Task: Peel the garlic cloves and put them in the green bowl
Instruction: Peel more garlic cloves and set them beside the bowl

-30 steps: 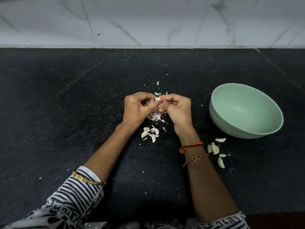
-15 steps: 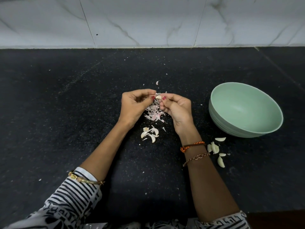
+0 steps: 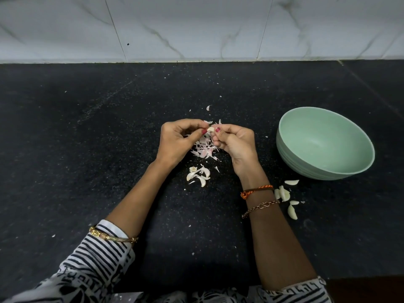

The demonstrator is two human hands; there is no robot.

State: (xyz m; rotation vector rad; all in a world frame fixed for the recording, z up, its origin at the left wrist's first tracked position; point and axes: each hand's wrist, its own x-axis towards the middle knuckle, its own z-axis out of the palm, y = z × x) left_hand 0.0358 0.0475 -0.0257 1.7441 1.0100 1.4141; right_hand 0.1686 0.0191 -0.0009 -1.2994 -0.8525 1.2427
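You hold one garlic clove (image 3: 210, 129) pinched between the fingertips of your left hand (image 3: 178, 141) and right hand (image 3: 235, 142), right above the heap of pinkish skins (image 3: 204, 149). It is likely light, firm and slick once bare, with brittle papery skin, so grip its blunt end and pick at the tip. The green bowl (image 3: 323, 143) sits well to the right of your right hand, with peeled cloves (image 3: 285, 194) beside that wrist.
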